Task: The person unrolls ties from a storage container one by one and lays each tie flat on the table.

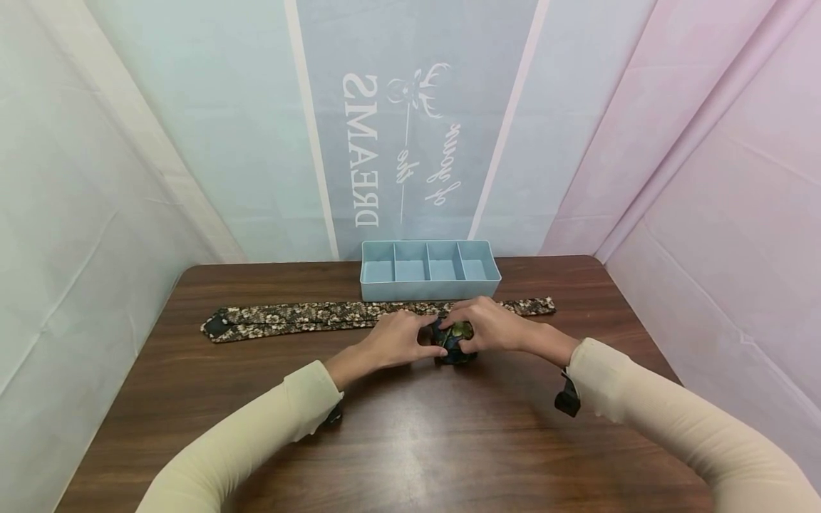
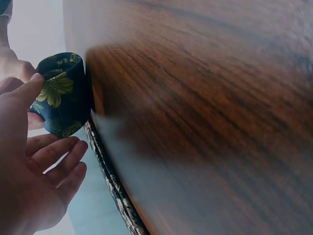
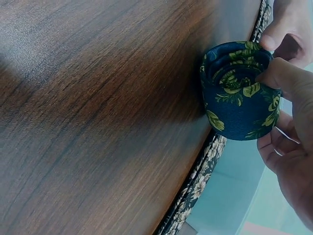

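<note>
A dark blue necktie with yellow-green flowers, wound into a roll [image 1: 454, 350], stands on end on the table between both hands. Its spiral layers show at the top of the roll [image 3: 239, 110] in the right wrist view. My right hand [image 1: 492, 325] pinches the roll, thumb at its upper rim and fingers round the outer side. From the other side my left hand [image 1: 398, 339] holds it between thumb and fingers, as the roll [image 2: 61, 98] in the left wrist view also shows. Just behind the hands lies a second necktie [image 1: 308, 315], black with cream flowers, stretched out lengthwise and partly hidden by them.
A light blue box [image 1: 430, 291] with several compartments stands at the back of the brown wooden table [image 1: 398, 442], behind the stretched-out necktie. Fabric walls enclose the table at the back and sides; the back one [image 1: 256, 142] carries printed lettering.
</note>
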`<act>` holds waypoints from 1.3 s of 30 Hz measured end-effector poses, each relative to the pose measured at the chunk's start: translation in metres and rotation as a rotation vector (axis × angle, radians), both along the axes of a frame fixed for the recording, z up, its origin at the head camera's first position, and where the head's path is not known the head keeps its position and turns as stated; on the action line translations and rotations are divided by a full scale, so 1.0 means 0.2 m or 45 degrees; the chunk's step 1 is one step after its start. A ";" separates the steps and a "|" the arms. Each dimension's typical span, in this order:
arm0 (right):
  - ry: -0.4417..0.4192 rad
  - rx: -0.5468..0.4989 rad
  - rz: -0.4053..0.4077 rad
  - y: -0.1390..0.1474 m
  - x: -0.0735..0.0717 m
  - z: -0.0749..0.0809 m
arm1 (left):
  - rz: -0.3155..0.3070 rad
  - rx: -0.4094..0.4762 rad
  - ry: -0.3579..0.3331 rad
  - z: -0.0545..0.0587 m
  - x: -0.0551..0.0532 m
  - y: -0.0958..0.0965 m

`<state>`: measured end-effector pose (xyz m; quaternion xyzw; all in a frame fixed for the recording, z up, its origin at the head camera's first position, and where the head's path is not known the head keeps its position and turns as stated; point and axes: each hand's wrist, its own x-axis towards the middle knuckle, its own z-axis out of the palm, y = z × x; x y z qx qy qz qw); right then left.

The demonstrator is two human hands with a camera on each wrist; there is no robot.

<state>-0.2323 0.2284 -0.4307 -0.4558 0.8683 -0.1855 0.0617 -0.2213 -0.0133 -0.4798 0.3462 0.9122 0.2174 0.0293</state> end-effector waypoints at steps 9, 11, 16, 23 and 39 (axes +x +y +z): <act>-0.011 -0.010 -0.034 0.01 0.00 -0.01 | -0.018 -0.005 -0.006 -0.01 0.00 -0.02; -0.010 -0.010 -0.033 0.02 0.00 -0.01 | -0.028 0.004 -0.011 -0.01 0.00 -0.03; 0.014 -0.021 0.009 0.04 0.00 -0.02 | -0.044 0.015 -0.025 -0.02 0.00 -0.06; 0.014 0.006 0.017 0.08 0.01 -0.03 | -0.084 0.023 -0.007 -0.03 0.02 -0.10; 0.055 -0.066 0.033 0.20 0.03 -0.07 | -0.185 -0.145 0.110 -0.04 0.01 -0.11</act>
